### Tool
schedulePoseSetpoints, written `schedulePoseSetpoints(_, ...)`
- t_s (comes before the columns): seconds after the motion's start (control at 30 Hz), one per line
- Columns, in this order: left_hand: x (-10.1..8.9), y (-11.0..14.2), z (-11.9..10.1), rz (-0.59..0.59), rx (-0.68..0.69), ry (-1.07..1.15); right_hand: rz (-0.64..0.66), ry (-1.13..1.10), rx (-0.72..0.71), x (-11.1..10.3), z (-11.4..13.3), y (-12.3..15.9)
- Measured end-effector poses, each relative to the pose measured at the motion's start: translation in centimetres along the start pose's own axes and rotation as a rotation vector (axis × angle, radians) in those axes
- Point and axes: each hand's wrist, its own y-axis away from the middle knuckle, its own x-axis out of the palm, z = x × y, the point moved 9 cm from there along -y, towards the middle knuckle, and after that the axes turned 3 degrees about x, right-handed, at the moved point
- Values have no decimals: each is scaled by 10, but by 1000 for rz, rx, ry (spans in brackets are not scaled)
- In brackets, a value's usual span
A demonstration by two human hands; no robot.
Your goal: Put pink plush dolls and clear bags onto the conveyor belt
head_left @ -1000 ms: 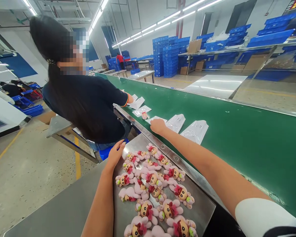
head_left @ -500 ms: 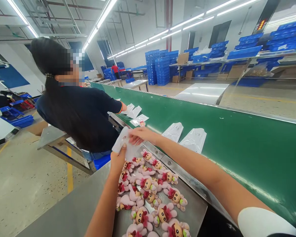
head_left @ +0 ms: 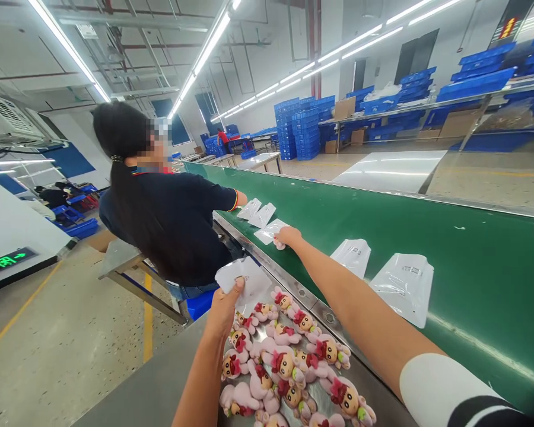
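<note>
My left hand [head_left: 226, 303] is closed on a white pouch [head_left: 244, 279], thumb pressed on its face, above the near metal table. Out over the green belt, my right hand [head_left: 290, 236] has its fingers closed around a small pink doll [head_left: 279, 242], mostly hidden by the fingers. Just behind that doll lies a flat white pouch [head_left: 267, 231]. Many pink bunny-eared dolls [head_left: 285, 365] with red bows lie in a pile on the table below my hands.
The green conveyor belt [head_left: 480, 249] runs along the right, with more white pouches [head_left: 403, 287] on it. A co-worker in a dark shirt [head_left: 169, 219] sits ahead on the left, one arm over the belt. Blue crates [head_left: 305, 133] are stacked beyond.
My right hand has left the pouch in my left hand and reached forward to the doll on the belt, closing on it. The left hand keeps the pouch. The view has shifted.
</note>
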Motion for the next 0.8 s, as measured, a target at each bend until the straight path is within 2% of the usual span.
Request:
schedulePoseSetpoints(0.1, 5, 3, 0, 22, 4, -60, 4, -59, -10, 0, 5, 7)
schedulePoseSetpoints(0.17, 9, 6, -4, 35, 17, -149, -30, -111, -59, -4, 11, 22)
schedulePoseSetpoints(0.33, 25, 16, -29, 95, 103, -365, -186, -309, -195, -42, 19, 90)
schedulePoseSetpoints(0.43, 37, 23, -42, 141, 174, -456, -228, -724, -320, -72, 22, 141)
schedulePoseSetpoints(0.5, 44, 27, -48, 159, 214, -503, -177, -1032, -402, -84, 22, 169)
schedulePoseSetpoints(0.53, 48, 30, -51, 168, 232, -523, -141, -1108, -425, -87, 22, 180)
schedulePoseSetpoints(0.6, 55, 36, -54, 193, 260, -548, -120, -1064, -427, -89, 19, 195)
schedulePoseSetpoints(0.73, 68, 49, -60, 235, 265, -563, -199, -813, -394, -90, 5, 215)
schedulePoseSetpoints(0.8, 77, 54, -62, 271, 254, -574, -188, -753, -420, -85, 4, 224)
